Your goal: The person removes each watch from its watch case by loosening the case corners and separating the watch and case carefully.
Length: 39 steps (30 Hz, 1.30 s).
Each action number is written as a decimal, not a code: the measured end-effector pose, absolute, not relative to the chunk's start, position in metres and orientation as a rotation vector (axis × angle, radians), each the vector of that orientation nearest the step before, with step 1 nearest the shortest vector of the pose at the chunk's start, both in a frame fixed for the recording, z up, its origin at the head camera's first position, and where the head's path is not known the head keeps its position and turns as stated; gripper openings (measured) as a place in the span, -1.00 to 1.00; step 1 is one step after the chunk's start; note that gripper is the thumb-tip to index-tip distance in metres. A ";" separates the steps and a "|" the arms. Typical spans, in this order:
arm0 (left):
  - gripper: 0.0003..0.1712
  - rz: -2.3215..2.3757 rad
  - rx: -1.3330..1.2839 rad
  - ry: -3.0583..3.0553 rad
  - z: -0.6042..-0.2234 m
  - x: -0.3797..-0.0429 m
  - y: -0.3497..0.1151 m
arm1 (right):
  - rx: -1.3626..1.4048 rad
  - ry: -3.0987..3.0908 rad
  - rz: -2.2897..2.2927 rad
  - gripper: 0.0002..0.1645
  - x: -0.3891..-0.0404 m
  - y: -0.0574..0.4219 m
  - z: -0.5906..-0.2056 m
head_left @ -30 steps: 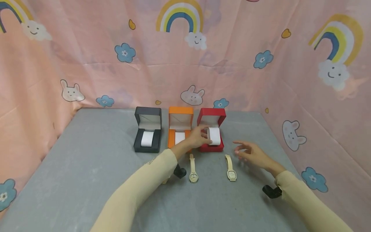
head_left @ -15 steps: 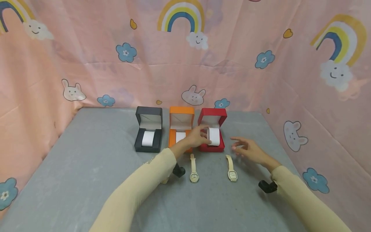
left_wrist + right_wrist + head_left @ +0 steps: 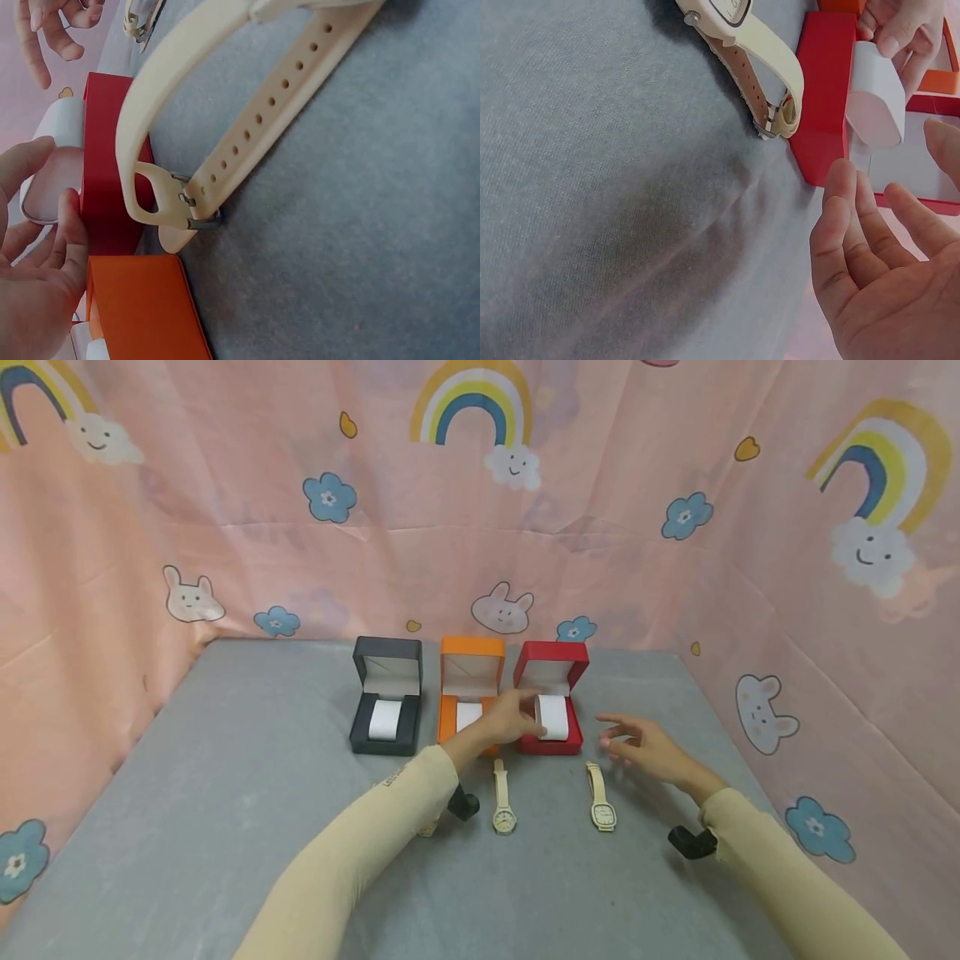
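My left hand [image 3: 508, 717] pinches a white watch cushion [image 3: 553, 718] between thumb and fingers, at the mouth of the open red watch box [image 3: 551, 652]. In the right wrist view the cushion [image 3: 877, 94] is tilted and partly above the box wall. My right hand [image 3: 648, 750] hovers to the right of the red box, fingers loosely spread and holding nothing. A cream watch [image 3: 603, 814] with a squarish face lies in front of that box. Another cream watch [image 3: 504, 821], round-faced, lies left of it; its buckled strap [image 3: 262, 124] looms large in the left wrist view.
An open orange box [image 3: 471, 647] and an open dark grey box [image 3: 387, 647] stand left of the red one, each with a white cushion inside. The left sleeve [image 3: 360, 835] mostly hides a third watch [image 3: 427, 831]. A patterned pink curtain [image 3: 300, 577] borders the grey table.
The cushion in my left hand has come down slightly toward the red box. My right hand moved a little left, closer to the box, then stayed there. The watches lie as before.
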<state>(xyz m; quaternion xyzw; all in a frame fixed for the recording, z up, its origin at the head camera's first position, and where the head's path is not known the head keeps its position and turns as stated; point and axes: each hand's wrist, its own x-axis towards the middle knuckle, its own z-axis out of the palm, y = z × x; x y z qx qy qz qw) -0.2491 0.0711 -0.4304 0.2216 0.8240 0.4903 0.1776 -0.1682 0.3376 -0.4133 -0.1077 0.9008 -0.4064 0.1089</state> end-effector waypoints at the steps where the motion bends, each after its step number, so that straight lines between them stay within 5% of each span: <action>1: -0.15 1.391 0.628 2.331 -0.431 -0.249 0.071 | -0.315 2.649 -1.195 -0.32 -0.168 0.337 -0.413; 24: -0.27 1.251 0.771 2.406 -0.429 -0.253 0.074 | -0.267 2.653 -1.153 -0.31 -0.173 0.333 -0.410; 39: -0.57 1.179 0.799 2.592 -0.438 -0.255 0.081 | -0.285 2.651 -1.163 -0.31 -0.174 0.334 -0.411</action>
